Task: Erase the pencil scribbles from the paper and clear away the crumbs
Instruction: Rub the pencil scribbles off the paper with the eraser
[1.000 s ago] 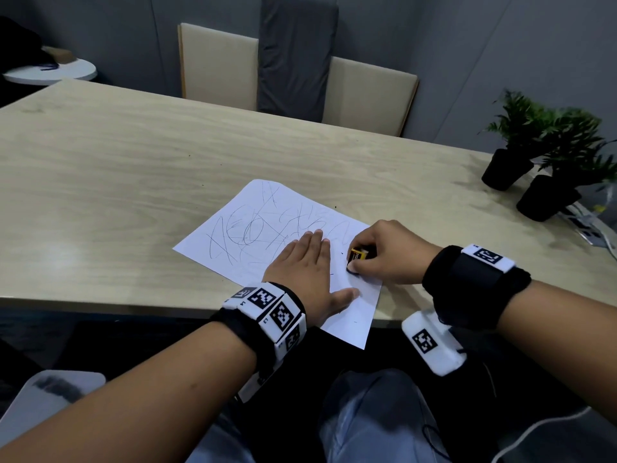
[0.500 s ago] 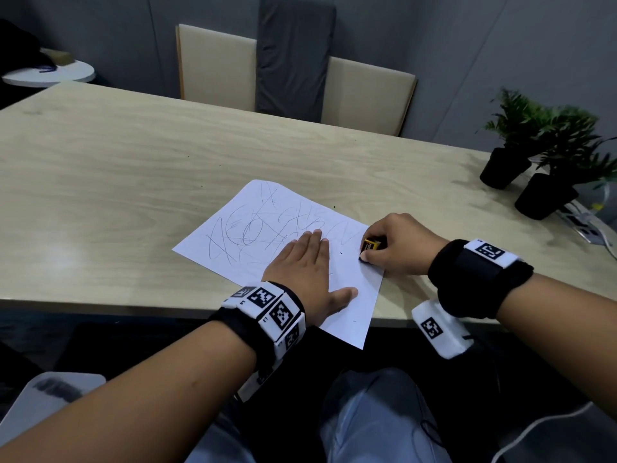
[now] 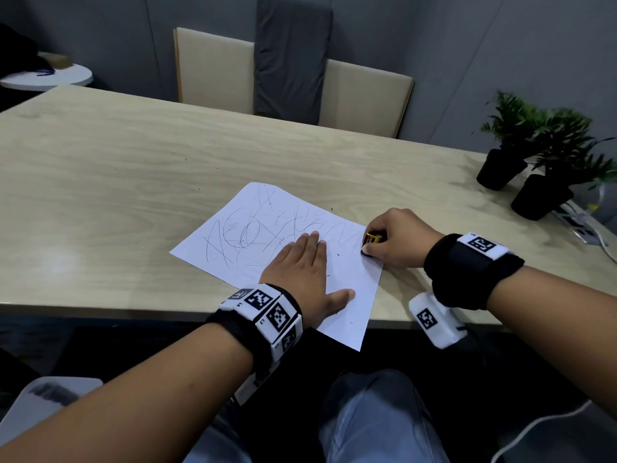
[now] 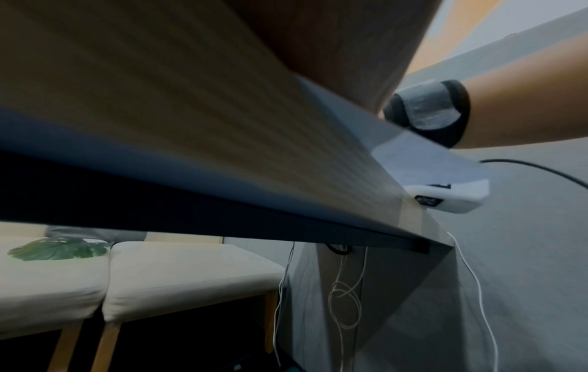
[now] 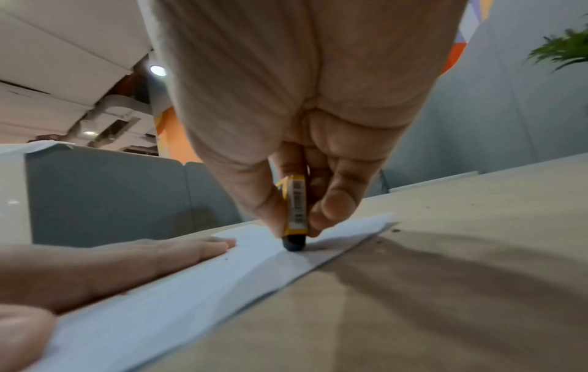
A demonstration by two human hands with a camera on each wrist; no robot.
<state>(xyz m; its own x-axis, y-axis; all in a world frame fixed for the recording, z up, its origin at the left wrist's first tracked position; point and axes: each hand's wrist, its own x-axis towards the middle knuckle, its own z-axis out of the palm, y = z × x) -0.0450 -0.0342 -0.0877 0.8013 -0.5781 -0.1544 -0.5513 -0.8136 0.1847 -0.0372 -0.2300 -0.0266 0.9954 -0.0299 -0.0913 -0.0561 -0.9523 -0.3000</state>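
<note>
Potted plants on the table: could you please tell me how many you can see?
2. Both stand at the table's far right corner: one plant farther back, the other plant nearer and right of it, their leaves overlapping. More could be beyond the frame edge.

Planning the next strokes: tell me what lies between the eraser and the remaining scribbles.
Nothing visible. The eraser, pinched in the right hand, touches the paper near its right edge; bare paper runs left to the scribbles. The left hand lies flat nearer the person, below that line.
</note>
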